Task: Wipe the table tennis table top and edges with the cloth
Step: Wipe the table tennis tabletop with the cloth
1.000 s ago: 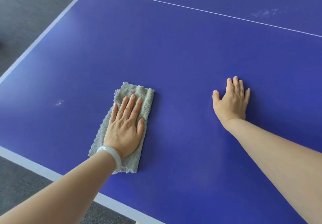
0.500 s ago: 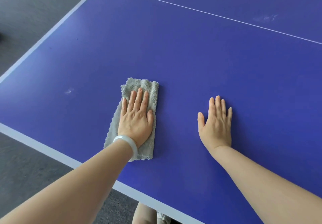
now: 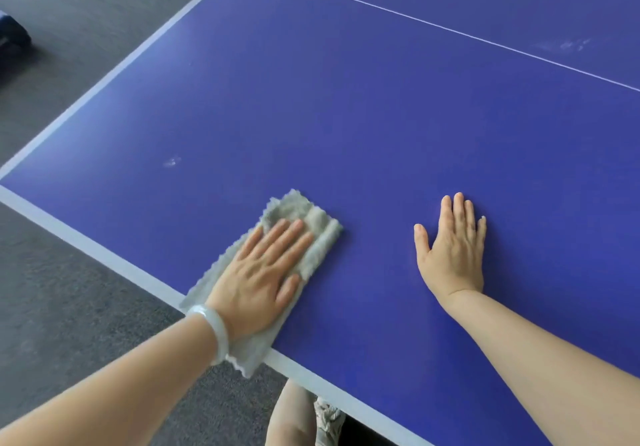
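While the left hand (image 3: 258, 272), fingers flat, presses the cloth (image 3: 311, 227) and the open right hand (image 3: 450, 248) braces on the counter (image 3: 346, 126), both have slid back until the cloth overhangs its near edge (image 3: 104, 248), probably ending this stroke.

The blue, white-bordered table tennis table top (image 3: 346, 116) filled most of the frame, with a thin white line crossing its upper right and pale smudges at centre left and far right. The grey, scallop-edged microfibre cloth (image 3: 323, 237) lay folded at lower centre, its near end overhanging the table's white near edge.
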### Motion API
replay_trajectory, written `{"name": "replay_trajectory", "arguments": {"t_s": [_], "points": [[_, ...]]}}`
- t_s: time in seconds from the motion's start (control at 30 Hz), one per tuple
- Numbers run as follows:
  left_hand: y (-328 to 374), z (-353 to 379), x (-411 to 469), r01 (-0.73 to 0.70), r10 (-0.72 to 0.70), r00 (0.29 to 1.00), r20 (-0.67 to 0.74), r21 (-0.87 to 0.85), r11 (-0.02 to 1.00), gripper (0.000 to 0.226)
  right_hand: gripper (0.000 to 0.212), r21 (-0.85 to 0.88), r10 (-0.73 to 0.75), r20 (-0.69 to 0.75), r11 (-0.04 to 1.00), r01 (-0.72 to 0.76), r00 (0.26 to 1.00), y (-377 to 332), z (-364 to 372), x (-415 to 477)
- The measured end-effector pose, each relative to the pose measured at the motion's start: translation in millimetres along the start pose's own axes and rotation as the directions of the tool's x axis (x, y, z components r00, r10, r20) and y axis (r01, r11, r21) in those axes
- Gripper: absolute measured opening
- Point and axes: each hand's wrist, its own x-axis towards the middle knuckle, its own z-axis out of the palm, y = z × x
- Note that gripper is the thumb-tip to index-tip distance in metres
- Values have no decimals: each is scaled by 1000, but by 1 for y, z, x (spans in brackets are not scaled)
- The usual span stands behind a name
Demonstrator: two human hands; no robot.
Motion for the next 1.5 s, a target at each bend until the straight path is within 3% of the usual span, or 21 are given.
{"name": "replay_trajectory", "arguments": {"t_s": [0.03,0.1,0.17,0.23,0.33,0.4,0.5,0.57,0.63,0.73,1.0,1.17,1.33,1.5], "points": [[-18,-6,13,178,-179,984,-23,-20,984,63,71,-9,1,-2,1000,-1,1000,-1,1,0],[-27,-10,38,481,-487,872,-47,-92,872,64,71,-27,7,-6,1000,-7,1000,-4,2,0],[6,-2,52,580,-594,803,-58,-157,799,64,72,-46,15,-1,999,-15,1000,-5,2,0],[68,11,47,481,-501,861,-88,-180,858,66,72,-62,17,-5,998,-17,1000,-6,2,-1],[149,25,21,133,-148,986,-74,-182,974,66,72,-58,16,-7,998,-16,1000,-6,1,-1],[156,26,7,-52,50,999,-16,-147,988,66,71,-40,9,-9,999,-10,1000,-5,2,0],[93,15,-5,-250,253,966,61,-53,967,66,70,-29,5,-25,1000,-6,1000,-3,3,0],[34,2,-8,-190,192,979,75,-23,981,63,69,-30,5,-30,1000,-6,1000,-3,3,-2],[-12,-10,-7,6,-6,998,60,-6,1000,60,70,-23,6,-30,1000,-7,1000,-4,3,-1],[-25,-14,-5,161,-160,986,38,-9,987,60,70,-19,6,-33,1000,-7,999,-3,2,-1],[-25,-10,-5,143,-143,989,38,-10,990,61,67,-38,66,63,997,-64,996,-26,-14,-2],[-26,-8,-5,137,-136,990,25,-34,990,61,71,68,-85,17,994,83,996,-122,-2,-31],[-24,-6,-4,133,-133,991,1,-55,990,62,65,60,62,47,996,-65,997,-169,19,-40],[-42,-4,-27,24,-26,999,-18,-123,992,65,58,66,60,-56,996,-56,997,-168,24,-43]]}}
